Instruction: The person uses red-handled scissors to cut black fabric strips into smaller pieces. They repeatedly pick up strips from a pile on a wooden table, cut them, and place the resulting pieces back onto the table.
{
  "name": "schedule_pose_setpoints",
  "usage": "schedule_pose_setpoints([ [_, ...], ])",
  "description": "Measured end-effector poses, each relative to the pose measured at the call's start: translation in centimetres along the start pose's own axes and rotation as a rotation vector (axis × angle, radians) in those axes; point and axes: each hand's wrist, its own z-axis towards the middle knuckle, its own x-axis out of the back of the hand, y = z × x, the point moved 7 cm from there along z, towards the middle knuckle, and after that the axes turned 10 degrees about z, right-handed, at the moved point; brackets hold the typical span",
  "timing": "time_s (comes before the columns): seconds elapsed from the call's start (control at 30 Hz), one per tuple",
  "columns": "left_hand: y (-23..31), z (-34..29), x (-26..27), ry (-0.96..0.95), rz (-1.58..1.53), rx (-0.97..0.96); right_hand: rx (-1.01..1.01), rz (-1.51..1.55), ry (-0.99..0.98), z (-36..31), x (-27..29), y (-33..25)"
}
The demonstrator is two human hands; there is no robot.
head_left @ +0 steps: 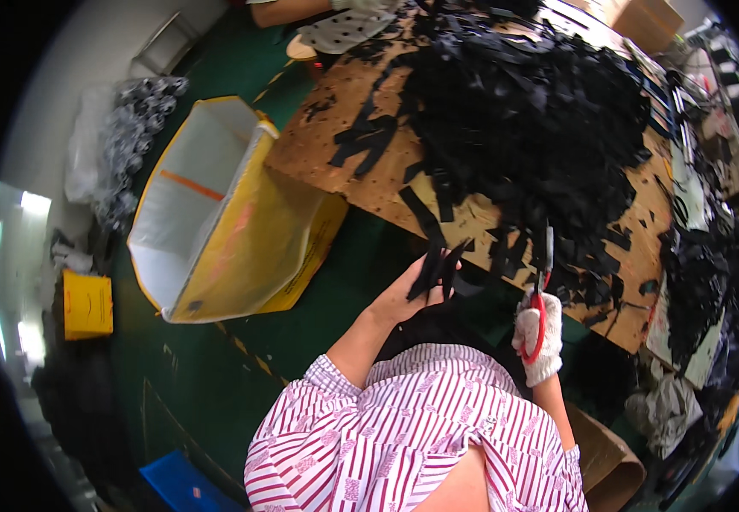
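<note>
Several black fabric strips (432, 271) hang from my left hand (409, 293), which is bare and closed round them just off the table's near edge. In my right hand (543, 333), which wears a white knitted glove, is a pair of scissors (538, 317) with red handles. Their blades point away from me, toward the loose strips at the table edge. A large heap of black strips (523, 119) covers much of the wooden table (378, 194), with stray pieces scattered around it.
Left of the table stands a wide-mouthed yellow sack (254, 247) with a white lining. A cardboard box (604, 456) is low at my right. More black scraps (701, 277) lie along the right side. Across the table, part of another person (348, 26) shows.
</note>
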Motion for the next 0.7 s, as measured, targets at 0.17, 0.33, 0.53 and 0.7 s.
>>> schedule_pose_setpoints([
  [0.17, 2.8, 0.0, 3.8, 0.061, -0.325, 0.036, -0.035, 0.067, -0.051, -0.8, -1.6, 1.0],
  [0.33, 13.3, -3.2, 8.7, 0.695, 0.468, -0.528, -0.012, 0.012, -0.058, -0.5, -1.5, 0.8],
  [0.53, 14.0, 2.7, 13.8, 0.779, 1.141, -0.594, -0.007, -0.031, -0.11, -0.5, -1.7, 1.2],
  [0.7, 11.0, 7.7, 17.4, 0.906, 1.282, -0.454, 0.056, 0.003, -0.015, -1.4, -1.5, 0.6],
])
